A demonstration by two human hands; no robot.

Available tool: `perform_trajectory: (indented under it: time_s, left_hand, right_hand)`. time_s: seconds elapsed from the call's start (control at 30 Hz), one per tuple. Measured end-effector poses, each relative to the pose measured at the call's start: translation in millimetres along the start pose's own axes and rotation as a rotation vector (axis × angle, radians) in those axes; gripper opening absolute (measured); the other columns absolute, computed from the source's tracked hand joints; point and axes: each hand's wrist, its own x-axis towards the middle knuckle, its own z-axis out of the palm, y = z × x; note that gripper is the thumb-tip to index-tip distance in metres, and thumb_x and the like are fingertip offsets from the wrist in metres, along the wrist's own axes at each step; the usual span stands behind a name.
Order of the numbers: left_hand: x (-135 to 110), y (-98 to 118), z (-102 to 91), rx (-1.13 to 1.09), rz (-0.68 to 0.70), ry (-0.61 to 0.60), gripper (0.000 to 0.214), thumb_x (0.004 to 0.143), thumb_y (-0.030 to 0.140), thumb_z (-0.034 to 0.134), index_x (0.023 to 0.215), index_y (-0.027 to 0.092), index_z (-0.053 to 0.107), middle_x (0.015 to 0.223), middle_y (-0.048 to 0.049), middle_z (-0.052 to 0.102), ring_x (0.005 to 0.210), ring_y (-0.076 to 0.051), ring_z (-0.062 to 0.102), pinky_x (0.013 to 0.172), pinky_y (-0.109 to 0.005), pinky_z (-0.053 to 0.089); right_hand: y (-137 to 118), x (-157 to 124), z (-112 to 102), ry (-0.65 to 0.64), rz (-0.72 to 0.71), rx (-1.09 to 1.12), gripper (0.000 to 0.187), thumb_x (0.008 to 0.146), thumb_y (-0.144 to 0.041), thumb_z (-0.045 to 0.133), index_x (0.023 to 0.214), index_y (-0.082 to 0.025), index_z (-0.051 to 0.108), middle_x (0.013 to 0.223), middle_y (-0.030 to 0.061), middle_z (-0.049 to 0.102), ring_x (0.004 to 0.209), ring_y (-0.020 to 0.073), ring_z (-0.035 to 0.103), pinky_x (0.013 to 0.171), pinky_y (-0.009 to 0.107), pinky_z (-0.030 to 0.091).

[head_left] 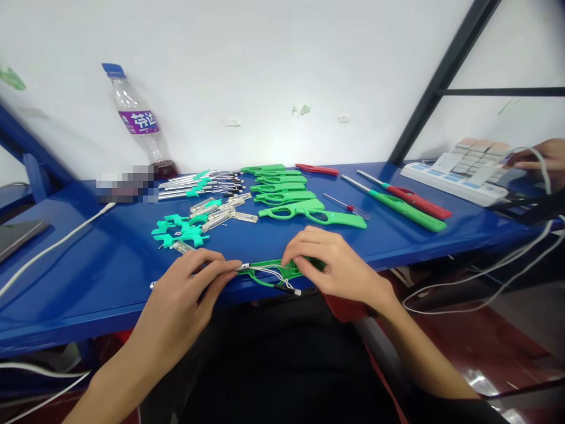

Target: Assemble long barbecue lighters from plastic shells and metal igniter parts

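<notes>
At the table's front edge, my left hand (194, 285) pinches a metal lighter tube (152, 285), whose tip pokes out on the left under the hand. Thin white wires (271, 272) trail from its right end to a small black-and-white part (291, 290). The tube's end lies at the front of a green lighter shell half (260, 280). My right hand (331, 262) is closed around the handle of that shell, hiding much of it. Behind are more green shell halves (286, 196), clear fuel tanks (216, 219), teal triggers (179, 231) and wired metal tubes (180, 191).
A bottle (139, 121) leans on the wall at the left back. Assembled green (408, 210) and red lighters (419, 201) lie right, near a screwdriver (348, 207) and a red shell (316, 169). Another person's hand (541, 156) is by a white power strip (454, 182).
</notes>
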Motion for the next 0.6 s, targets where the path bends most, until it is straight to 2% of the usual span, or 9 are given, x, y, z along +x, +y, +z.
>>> perform_trajectory:
  time_s: [0.3, 0.6]
  left_hand:
    - [-3.4, -5.5, -1.9, -0.037, 0.029, -0.025, 0.021, 0.104, 0.015, 0.059, 0.122, 0.021, 0.070, 0.103, -0.0033, 0.065, 0.091, -0.017, 0.062, 0.081, -0.030, 0.050]
    - [-4.2, -6.1, -4.5, -0.026, 0.027, -0.046, 0.020, 0.106, 0.018, 0.058, 0.122, 0.022, 0.069, 0.107, -0.0037, 0.064, 0.094, -0.018, 0.063, 0.082, -0.030, 0.050]
  right_hand:
    - [-1.1, -1.0, 0.9, 0.016, 0.051, -0.011, 0.023, 0.101, -0.007, 0.054, 0.101, -0.021, 0.072, 0.101, 0.0017, 0.074, 0.093, 0.0185, 0.064, 0.085, 0.032, 0.048]
    - [-0.5, -0.9, 2.5, 0.012, 0.055, -0.021, 0.023, 0.101, -0.008, 0.054, 0.101, -0.022, 0.071, 0.102, 0.0010, 0.074, 0.094, 0.0181, 0.064, 0.086, 0.032, 0.047]
